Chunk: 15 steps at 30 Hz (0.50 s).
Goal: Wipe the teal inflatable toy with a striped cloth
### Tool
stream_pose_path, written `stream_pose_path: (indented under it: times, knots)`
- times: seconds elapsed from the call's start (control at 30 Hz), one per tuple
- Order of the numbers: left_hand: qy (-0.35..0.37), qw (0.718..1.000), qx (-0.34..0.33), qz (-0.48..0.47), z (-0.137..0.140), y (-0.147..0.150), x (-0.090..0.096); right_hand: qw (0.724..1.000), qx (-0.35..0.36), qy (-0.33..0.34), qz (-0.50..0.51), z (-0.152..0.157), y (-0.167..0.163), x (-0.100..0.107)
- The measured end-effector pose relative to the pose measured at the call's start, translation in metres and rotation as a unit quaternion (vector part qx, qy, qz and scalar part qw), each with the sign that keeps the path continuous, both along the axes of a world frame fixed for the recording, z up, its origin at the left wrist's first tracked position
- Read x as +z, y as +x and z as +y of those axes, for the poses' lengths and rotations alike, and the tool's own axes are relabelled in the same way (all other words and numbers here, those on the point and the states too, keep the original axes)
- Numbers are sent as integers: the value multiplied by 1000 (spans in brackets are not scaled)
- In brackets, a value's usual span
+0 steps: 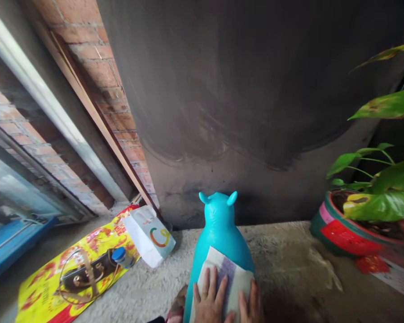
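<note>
Judging by the pose, mid-wipe on the back of a turquoise inflatable animal toy (218, 229). Standing on a rough concrete floor (283, 269), near the foot of a dark, smudged wall (256, 89), ears pointing away from the camera. Draped over its back, a folded cloth (234, 273), pale with a mauve stripe, soft and slightly creased.

Left hand (209, 303) laid flat on the cloth, fingers spread and straight, not closed around anything. Right hand (252, 307) just beside it at the cloth's right edge, likewise flat and open as far as can be seen, though cut off by the bottom of the frame.

For any further stroke: even palm pressure, following the curve of the body, with care that the light, rounded toy does not slide or tip on its narrow footing.

Toy skin smooth, glossy, taut, pear-shaped, with two short rounded ears. Floor gritty and pale by contrast.

To the left, a white paper bag (150, 235) with a coloured logo, leaning on a yellow-and-red printed sheet (40, 296). On that sheet a blue-capped bottle (119, 255) and a dark item, possibly a bag, hard to make out. Bare red brick (101, 67) above. To the right, well apart, a painted round pot (336, 233) of broad green leaves.
</note>
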<state>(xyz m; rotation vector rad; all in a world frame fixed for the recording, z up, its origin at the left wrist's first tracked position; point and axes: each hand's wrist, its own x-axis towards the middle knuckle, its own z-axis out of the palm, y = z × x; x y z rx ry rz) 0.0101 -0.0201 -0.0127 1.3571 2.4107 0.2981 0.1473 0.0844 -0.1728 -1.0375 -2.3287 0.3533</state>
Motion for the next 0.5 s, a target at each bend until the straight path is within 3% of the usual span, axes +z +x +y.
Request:
stream_pose_path:
  times: [0.07, 0.23, 0.37, 0.5]
  knots:
    - [6, 1000, 24, 16, 14, 0, 3, 998, 31, -51, -11, 25, -8, 14]
    - [43, 991, 106, 70, 57, -5, 10, 981, 11, -194, -5, 86, -56, 70]
    - [40, 985, 146, 79, 76, -14, 8, 976, 68, -209, 1, 115, -94, 108]
    - [56, 982, 162, 81, 82, -18, 4, 976, 75, -204, 9, 124, -103, 111]
